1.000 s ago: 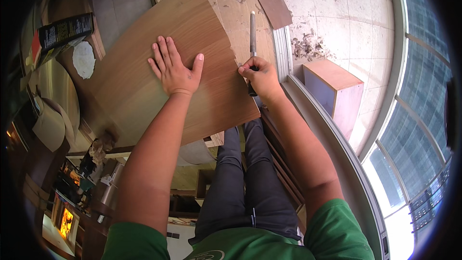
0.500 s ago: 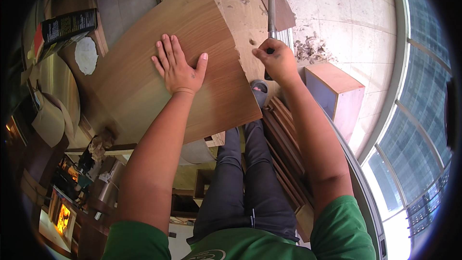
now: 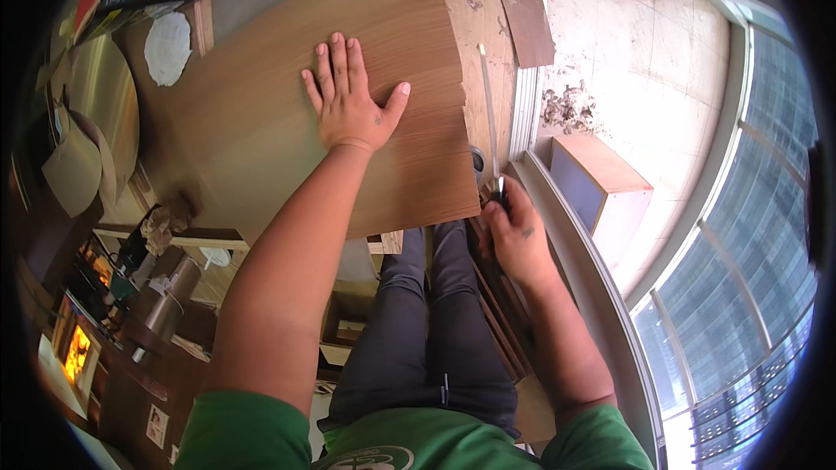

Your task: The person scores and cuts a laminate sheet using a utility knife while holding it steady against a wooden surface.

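Board point(image 3: 270, 122) was overlaid by the flat, spread left hand point(image 3: 353, 109). Its ragged edge point(image 3: 455, 78) lay ahead and left of the nearer, right hand point(image 3: 522, 237), in whose curled grip the file point(image 3: 489, 113) was held, long axis roughly along that edge.

The left arm point(image 3: 285, 278) is stretched forward over the near edge of the wood panel point(image 3: 409, 157), its wrist angled slightly leftward. The left hand point(image 3: 350, 109) is laid flat, palm down, well inside the panel's right edge; its fingers are pointed away from the body and its thumb is spread toward that edge. The right forearm point(image 3: 566, 331) is angled inward, and the right hand point(image 3: 520, 231) is held just beside the near right corner, fingers curled into a grip.
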Demonstrator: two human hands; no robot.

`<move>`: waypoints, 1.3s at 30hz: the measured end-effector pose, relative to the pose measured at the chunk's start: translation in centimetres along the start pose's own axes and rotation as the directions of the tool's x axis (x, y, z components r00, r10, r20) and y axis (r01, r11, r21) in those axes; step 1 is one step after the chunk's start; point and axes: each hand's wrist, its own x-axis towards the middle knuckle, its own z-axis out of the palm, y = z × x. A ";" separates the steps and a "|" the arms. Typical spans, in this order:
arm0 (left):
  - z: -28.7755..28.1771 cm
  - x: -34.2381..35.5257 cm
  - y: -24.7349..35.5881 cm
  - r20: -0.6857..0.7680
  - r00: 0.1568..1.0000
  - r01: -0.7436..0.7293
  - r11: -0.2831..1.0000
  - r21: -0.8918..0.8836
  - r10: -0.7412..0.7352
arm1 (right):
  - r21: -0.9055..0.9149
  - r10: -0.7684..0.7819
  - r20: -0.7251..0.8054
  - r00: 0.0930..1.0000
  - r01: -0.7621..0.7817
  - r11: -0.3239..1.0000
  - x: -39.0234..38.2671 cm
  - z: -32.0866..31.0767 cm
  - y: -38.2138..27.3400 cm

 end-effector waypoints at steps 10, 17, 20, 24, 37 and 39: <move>-0.3 0.0 0.2 0.029 0.999 0.031 0.997 -0.077 -0.029 | 0.139 0.225 0.129 0.966 -0.243 0.960 -0.9 2.0 -5.4; -0.4 0.1 0.2 0.063 0.997 0.053 0.995 -0.081 -0.048 | 0.154 0.377 0.112 0.919 -0.391 0.907 -0.3 1.1 -7.5; -0.5 0.1 0.1 0.070 0.996 0.058 0.995 -0.085 -0.052 | -0.044 0.352 0.062 0.934 -0.350 0.936 0.1 1.1 -7.8; -0.4 0.0 -0.1 0.072 0.995 0.069 0.993 -0.100 -0.062 | -0.270 0.348 0.051 0.936 -0.322 0.907 0.5 2.1 -8.4; -0.5 0.0 -0.1 0.070 0.996 0.068 0.990 -0.128 -0.059 | -0.347 0.353 0.058 0.934 -0.313 0.884 1.9 1.6 -7.1; -0.6 0.2 0.3 0.077 0.996 0.063 0.990 -0.123 -0.053 | -0.358 0.358 0.046 0.932 -0.319 0.877 3.3 1.7 -5.9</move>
